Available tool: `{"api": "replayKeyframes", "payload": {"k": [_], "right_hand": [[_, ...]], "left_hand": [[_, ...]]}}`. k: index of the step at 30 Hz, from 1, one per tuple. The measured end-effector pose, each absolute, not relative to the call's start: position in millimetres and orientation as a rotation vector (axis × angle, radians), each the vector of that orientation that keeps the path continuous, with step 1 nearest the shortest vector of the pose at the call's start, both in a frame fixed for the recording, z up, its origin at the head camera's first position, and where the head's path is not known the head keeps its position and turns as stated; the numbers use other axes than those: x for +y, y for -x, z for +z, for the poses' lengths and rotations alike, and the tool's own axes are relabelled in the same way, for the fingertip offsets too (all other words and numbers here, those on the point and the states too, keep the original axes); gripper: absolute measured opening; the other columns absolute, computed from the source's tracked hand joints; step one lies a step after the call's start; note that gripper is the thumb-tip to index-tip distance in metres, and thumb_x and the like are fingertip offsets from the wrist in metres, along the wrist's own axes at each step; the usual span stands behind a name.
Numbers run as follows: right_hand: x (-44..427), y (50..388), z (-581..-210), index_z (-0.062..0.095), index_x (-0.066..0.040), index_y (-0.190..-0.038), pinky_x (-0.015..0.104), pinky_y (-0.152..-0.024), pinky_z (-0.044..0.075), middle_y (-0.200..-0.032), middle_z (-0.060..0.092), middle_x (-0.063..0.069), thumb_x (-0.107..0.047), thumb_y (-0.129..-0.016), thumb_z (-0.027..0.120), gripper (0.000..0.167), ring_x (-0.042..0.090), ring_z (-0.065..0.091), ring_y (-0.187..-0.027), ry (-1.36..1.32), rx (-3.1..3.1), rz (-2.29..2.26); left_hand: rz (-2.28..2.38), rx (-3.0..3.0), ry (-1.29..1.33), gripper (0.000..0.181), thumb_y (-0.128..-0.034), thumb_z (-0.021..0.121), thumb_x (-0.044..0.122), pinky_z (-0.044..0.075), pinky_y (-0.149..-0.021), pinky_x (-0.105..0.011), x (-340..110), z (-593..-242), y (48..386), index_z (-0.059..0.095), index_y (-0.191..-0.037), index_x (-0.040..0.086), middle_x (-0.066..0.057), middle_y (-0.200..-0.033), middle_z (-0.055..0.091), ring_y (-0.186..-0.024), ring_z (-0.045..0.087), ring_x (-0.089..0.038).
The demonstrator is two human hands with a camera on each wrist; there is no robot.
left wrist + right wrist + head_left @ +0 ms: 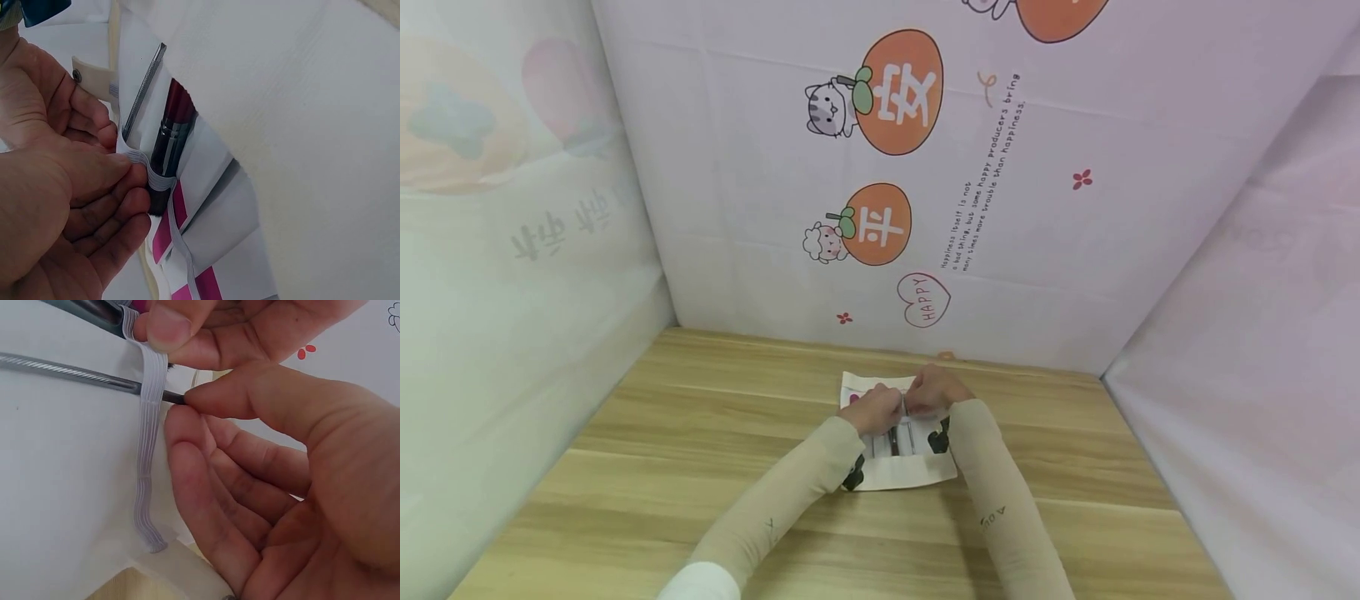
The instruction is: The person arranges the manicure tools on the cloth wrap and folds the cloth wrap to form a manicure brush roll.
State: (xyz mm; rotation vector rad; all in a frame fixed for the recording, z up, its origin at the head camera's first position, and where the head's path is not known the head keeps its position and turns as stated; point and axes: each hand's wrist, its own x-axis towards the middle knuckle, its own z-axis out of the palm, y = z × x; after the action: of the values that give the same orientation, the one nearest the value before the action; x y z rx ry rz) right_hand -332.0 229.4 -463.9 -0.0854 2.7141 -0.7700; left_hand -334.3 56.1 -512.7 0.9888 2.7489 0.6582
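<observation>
A cream and white pouch (910, 475) lies spread on the table, with both hands at its far part. In the left wrist view my left hand (81, 212) pinches the white elastic band (164, 182) beside a brush with a dark red and black handle (169, 140). A thin metal tool with a textured shaft (75, 374) passes under the elastic (147, 425) in the right wrist view. Its dark tip is pinched between thumb and forefinger of my right hand (269, 456). The left hand's (206, 328) thumb presses the elastic just above.
The pouch rests on a wood-grain table (730, 475). White printed cloth (760, 208) stands behind it and at both sides. A cream strap with a snap (94, 76) juts from the pouch's edge. Pink stripes (209, 284) show on the pouch beside the elastic.
</observation>
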Motion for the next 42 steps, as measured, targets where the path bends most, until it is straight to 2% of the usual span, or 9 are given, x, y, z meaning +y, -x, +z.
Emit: {"api": "replayKeyframes", "payload": {"k": [6, 13, 19, 21, 24, 27, 34, 39, 42], "right_hand": [[228.7, 330.3, -461.9, 0.08, -0.008, -0.083, 0.023, -0.063, 0.049, -0.072, 0.072, 0.0, -0.015, -0.083, 0.08, 0.007, 0.013, 0.062, -0.07, 0.089, 2.708, -0.727], [222.8, 331.6, -468.0, 0.074, -0.005, -0.069, 0.024, -0.052, 0.041, -0.061, 0.065, 0.0, -0.012, -0.078, 0.084, 0.015, 0.013, 0.054, -0.059, -0.014, 2.702, -0.715], [234.3, 315.3, -463.9, 0.065, -0.011, -0.06, 0.025, -0.053, 0.038, -0.057, 0.057, -0.003, -0.015, -0.083, 0.077, 0.027, 0.011, 0.044, -0.054, 0.026, 2.762, -0.622], [244.6, 304.9, -458.4, 0.065, -0.013, -0.06, 0.024, -0.054, 0.041, -0.058, 0.059, -0.005, -0.016, -0.084, 0.076, 0.026, 0.01, 0.047, -0.055, 0.084, 2.785, -0.621], [260.1, 287.3, -448.8, 0.072, -0.008, -0.069, 0.025, -0.059, 0.046, -0.066, 0.068, 0.0, -0.013, -0.085, 0.075, 0.017, 0.011, 0.054, -0.061, 0.163, 2.806, -0.678], [274.3, 270.3, -442.3, 0.077, -0.004, -0.076, 0.025, -0.06, 0.048, -0.07, 0.072, 0.003, -0.01, -0.086, 0.076, 0.011, 0.012, 0.057, -0.064, 0.198, 2.811, -0.758], [292.6, 230.6, -445.9, 0.072, 0.0, -0.072, 0.025, -0.051, 0.036, -0.061, 0.054, -0.003, -0.011, -0.09, 0.077, 0.021, 0.011, 0.042, -0.056, 0.158, 2.772, -0.911], [299.3, 208.8, -460.8, 0.077, -0.002, -0.086, 0.027, -0.06, 0.047, -0.076, 0.068, 0.0, -0.012, -0.093, 0.075, 0.012, 0.013, 0.056, -0.069, 0.176, 2.773, -0.95], [299.8, 201.7, -469.6, 0.078, -0.008, -0.093, 0.031, -0.069, 0.054, -0.088, 0.075, 0.003, -0.017, -0.093, 0.077, 0.009, 0.016, 0.065, -0.08, 0.115, 2.777, -0.97]], "left_hand": [[0.741, 2.719, -0.953, 0.021, -0.1009, 0.059, 0.002, 0.046, -0.059, -0.026, 56.3, -485.4, 310.9, 0.063, -0.08, 0.005, -0.001, -0.069, 0.054, -0.061, 0.051, -0.013], [0.683, 2.815, -1.031, 0.01, -0.1002, 0.061, 0.002, 0.049, -0.066, -0.027, 59.0, -496.2, 309.8, 0.067, -0.092, 0.002, -0.005, -0.079, 0.063, -0.068, 0.052, -0.013], [0.722, 2.766, -1.056, 0.016, -0.0999, 0.062, 0.002, 0.049, -0.062, -0.024, 45.7, -497.6, 312.2, 0.063, -0.085, 0.006, -0.001, -0.075, 0.062, -0.064, 0.053, -0.01], [0.722, 2.758, -1.033, 0.012, -0.0997, 0.063, 0.003, 0.052, -0.066, -0.025, 34.1, -489.1, 311.5, 0.064, -0.087, 0.006, -0.002, -0.08, 0.064, -0.068, 0.056, -0.01], [0.758, 2.751, -1.003, 0.005, -0.0992, 0.065, 0.003, 0.056, -0.072, -0.03, 10.7, -474.4, 311.7, 0.066, -0.095, 0.001, -0.006, -0.086, 0.068, -0.073, 0.06, -0.014], [0.784, 2.749, -0.932, 0.006, -0.1005, 0.065, 0.005, 0.054, -0.071, -0.031, -12.8, -465.9, 316.1, 0.066, -0.097, 0.001, -0.006, -0.086, 0.065, -0.074, 0.058, -0.015], [0.812, 2.724, -0.847, 0.02, -0.1011, 0.057, 0.001, 0.037, -0.06, -0.028, -49.5, -467.8, 334.9, 0.054, -0.082, 0.004, 0.0, -0.072, 0.044, -0.065, 0.041, -0.014], [0.901, 2.675, -0.84, 0.026, -0.0979, 0.056, 0.001, 0.032, -0.058, -0.027, -57.3, -477.6, 348.0, 0.045, -0.075, 0.008, 0.003, -0.068, 0.036, -0.063, 0.036, -0.013], [0.966, 2.643, -0.802, 0.028, -0.0978, 0.055, 0.0, 0.033, -0.06, -0.028, -57.2, -482.4, 353.4, 0.042, -0.074, 0.007, 0.003, -0.066, 0.035, -0.062, 0.036, -0.013]]}}
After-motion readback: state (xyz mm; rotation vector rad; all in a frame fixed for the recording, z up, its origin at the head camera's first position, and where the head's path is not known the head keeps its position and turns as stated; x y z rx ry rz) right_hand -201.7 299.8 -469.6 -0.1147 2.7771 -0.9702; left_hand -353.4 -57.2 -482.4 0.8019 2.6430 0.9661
